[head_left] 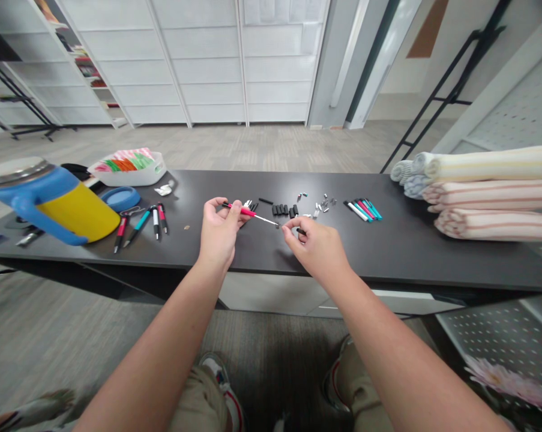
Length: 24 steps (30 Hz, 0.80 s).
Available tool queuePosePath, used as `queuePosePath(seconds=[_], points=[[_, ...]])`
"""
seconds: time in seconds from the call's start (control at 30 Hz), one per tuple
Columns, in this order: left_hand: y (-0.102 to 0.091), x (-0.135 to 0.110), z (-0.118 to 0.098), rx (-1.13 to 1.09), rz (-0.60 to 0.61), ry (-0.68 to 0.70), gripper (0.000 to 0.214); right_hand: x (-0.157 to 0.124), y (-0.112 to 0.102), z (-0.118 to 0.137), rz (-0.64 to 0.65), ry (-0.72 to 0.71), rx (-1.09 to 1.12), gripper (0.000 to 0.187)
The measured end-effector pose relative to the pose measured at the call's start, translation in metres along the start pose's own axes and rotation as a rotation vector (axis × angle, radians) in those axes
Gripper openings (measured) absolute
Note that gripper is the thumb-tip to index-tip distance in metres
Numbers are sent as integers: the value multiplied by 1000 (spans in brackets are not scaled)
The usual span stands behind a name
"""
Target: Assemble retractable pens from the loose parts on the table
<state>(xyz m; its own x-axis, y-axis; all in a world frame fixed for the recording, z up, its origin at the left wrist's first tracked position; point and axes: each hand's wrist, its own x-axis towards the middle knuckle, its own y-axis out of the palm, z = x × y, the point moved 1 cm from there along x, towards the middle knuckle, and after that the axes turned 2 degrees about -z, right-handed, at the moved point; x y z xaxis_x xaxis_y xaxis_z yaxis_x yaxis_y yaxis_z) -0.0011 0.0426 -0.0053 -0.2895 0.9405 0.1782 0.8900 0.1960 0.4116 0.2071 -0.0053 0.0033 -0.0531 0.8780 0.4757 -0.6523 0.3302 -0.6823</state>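
Note:
My left hand [221, 231] grips a red pen barrel [246, 211] with a dark end. A thin pale refill [267, 221] sticks out of the barrel toward the right. At the refill's tip is a tiny dark part [278, 226], perhaps a spring. My right hand [318, 243] is closed in a pinch beside that tip, with a small black pen piece [301, 231] between its fingers. Behind the hands lie several black grips [285, 210], small metal clips [325, 203] and a thin black stick [266, 201]. Several coloured pen barrels [363, 210] lie side by side farther right.
Assembled pens [138, 227] lie left of my hands on the dark table [198, 186]. A blue and yellow jug [68, 201] lies tilted there, near a white tray [129, 176] of colourful packets. Rolled striped cloths [496, 195] are stacked at the right end.

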Motion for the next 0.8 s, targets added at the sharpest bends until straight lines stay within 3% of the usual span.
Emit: queuePosePath(seconds=[0.3, 0.8], points=[[2, -2, 0, 28, 37, 14, 52, 0, 1, 0, 25, -21, 5, 15], [0, 0, 1, -6, -3, -9, 45, -1, 2, 0, 15, -11, 2, 13]])
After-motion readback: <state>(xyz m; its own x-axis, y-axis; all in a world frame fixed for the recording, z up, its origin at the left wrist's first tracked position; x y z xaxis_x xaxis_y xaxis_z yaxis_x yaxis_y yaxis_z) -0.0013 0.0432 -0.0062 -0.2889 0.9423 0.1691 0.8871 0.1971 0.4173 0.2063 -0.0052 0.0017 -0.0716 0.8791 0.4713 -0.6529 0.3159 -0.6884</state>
